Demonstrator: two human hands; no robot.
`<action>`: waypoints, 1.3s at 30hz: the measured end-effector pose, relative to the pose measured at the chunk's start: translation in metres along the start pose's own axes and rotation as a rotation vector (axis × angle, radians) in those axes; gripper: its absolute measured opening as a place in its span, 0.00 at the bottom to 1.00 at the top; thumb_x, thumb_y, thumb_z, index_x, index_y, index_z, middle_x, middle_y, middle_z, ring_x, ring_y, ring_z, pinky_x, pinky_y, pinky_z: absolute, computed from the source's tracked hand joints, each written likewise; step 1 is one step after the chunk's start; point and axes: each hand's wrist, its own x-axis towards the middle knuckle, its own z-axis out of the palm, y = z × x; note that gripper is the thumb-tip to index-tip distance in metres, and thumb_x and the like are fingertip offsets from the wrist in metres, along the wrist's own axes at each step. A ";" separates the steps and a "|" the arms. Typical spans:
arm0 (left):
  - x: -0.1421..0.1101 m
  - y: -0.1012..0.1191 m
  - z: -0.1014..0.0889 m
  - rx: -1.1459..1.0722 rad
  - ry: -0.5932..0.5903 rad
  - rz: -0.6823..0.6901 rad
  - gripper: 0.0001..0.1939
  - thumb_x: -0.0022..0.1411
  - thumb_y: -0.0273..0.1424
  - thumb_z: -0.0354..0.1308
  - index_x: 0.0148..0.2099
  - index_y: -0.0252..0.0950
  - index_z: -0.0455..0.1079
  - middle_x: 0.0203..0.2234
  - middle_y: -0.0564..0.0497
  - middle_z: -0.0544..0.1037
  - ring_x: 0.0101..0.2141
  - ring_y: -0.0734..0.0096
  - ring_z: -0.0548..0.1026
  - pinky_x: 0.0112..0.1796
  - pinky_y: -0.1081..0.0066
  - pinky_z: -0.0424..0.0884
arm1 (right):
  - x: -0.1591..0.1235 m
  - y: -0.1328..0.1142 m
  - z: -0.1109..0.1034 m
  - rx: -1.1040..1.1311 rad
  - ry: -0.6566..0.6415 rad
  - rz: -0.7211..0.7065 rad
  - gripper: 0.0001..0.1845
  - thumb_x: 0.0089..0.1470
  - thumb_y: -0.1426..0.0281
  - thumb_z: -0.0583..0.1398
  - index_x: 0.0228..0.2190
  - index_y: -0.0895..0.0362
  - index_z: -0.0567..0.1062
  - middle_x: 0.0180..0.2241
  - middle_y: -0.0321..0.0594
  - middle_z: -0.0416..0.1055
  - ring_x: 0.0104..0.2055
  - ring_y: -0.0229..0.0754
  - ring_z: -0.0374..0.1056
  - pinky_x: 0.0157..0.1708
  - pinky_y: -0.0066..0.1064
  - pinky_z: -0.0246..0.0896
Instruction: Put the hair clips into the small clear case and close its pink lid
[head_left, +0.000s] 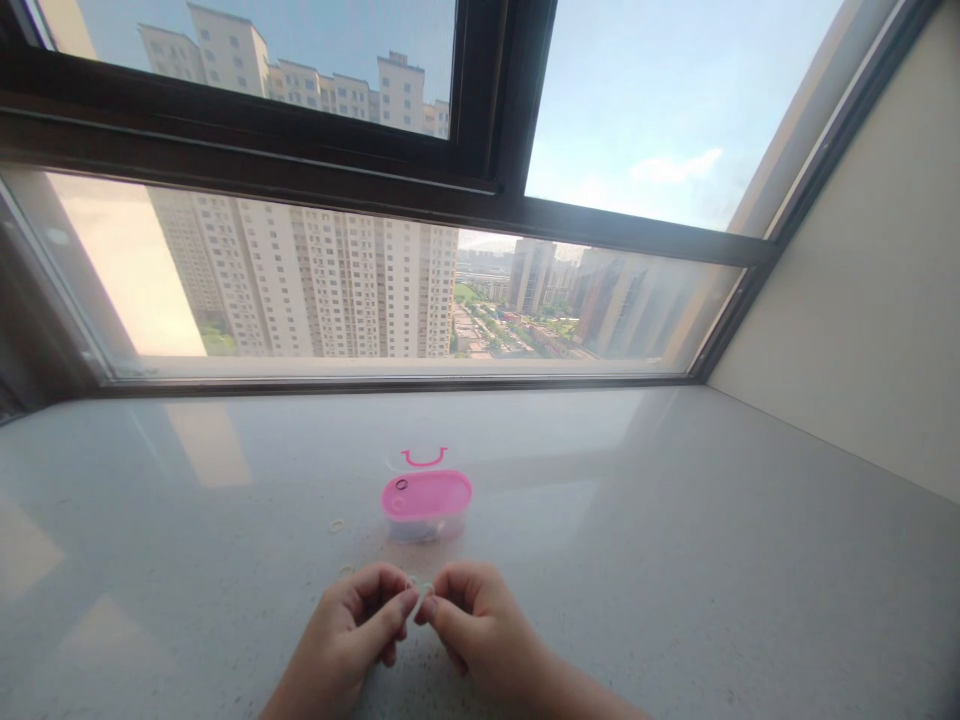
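Just in front of the box, my left hand (360,620) and my right hand (480,625) meet with thumb and forefinger pinched. Between their fingertips is a thin pale ring (423,594), like a small hair tie; both hands hold it, and whether it is one loop or two linked ones I cannot tell. Beyond them stands a clear plastic box with a pink lid (439,493). On its lid lie a small black ring (402,485) and a faint pink ring (398,503). Left of the box is another pale ring (337,525), and one more (346,570) shows partly beside my left hand.
A pink curved handle (425,460) lies behind the box on the speckled white sill (675,560). Dark window frames (390,205) rise along the far edge, with tall buildings outside. A pale wall (862,300) bounds the right side.
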 end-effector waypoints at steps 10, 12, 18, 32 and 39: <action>0.000 0.005 0.002 -0.006 0.004 -0.001 0.15 0.49 0.42 0.62 0.25 0.34 0.71 0.14 0.57 0.66 0.17 0.76 0.62 0.19 0.76 0.60 | -0.001 -0.004 0.001 0.068 -0.010 0.013 0.10 0.45 0.64 0.58 0.20 0.58 0.68 0.08 0.24 0.53 0.10 0.29 0.46 0.11 0.23 0.39; 0.001 0.005 0.002 0.002 -0.003 0.001 0.15 0.50 0.42 0.62 0.25 0.34 0.71 0.14 0.57 0.67 0.17 0.76 0.62 0.19 0.76 0.59 | -0.001 -0.003 0.001 0.088 -0.015 0.007 0.10 0.45 0.64 0.58 0.20 0.58 0.69 0.08 0.24 0.54 0.10 0.29 0.46 0.11 0.23 0.39; 0.001 0.002 0.000 0.011 -0.017 0.005 0.15 0.51 0.42 0.61 0.25 0.34 0.70 0.15 0.58 0.66 0.17 0.77 0.61 0.20 0.76 0.58 | 0.002 0.002 0.000 0.127 -0.011 -0.001 0.09 0.44 0.66 0.58 0.19 0.58 0.69 0.07 0.23 0.53 0.10 0.28 0.45 0.10 0.22 0.37; 0.001 -0.002 -0.001 0.041 -0.007 0.006 0.15 0.53 0.41 0.60 0.27 0.34 0.70 0.16 0.58 0.67 0.17 0.76 0.63 0.21 0.76 0.58 | 0.003 0.004 0.001 0.113 -0.001 0.017 0.06 0.39 0.74 0.55 0.16 0.58 0.69 0.06 0.24 0.53 0.09 0.29 0.45 0.10 0.22 0.37; 0.001 -0.001 -0.002 0.053 -0.010 0.005 0.16 0.52 0.43 0.60 0.25 0.34 0.70 0.15 0.58 0.66 0.17 0.76 0.62 0.21 0.76 0.58 | 0.004 0.007 0.002 0.090 0.006 0.007 0.07 0.40 0.77 0.55 0.15 0.59 0.69 0.07 0.24 0.54 0.10 0.28 0.46 0.11 0.22 0.38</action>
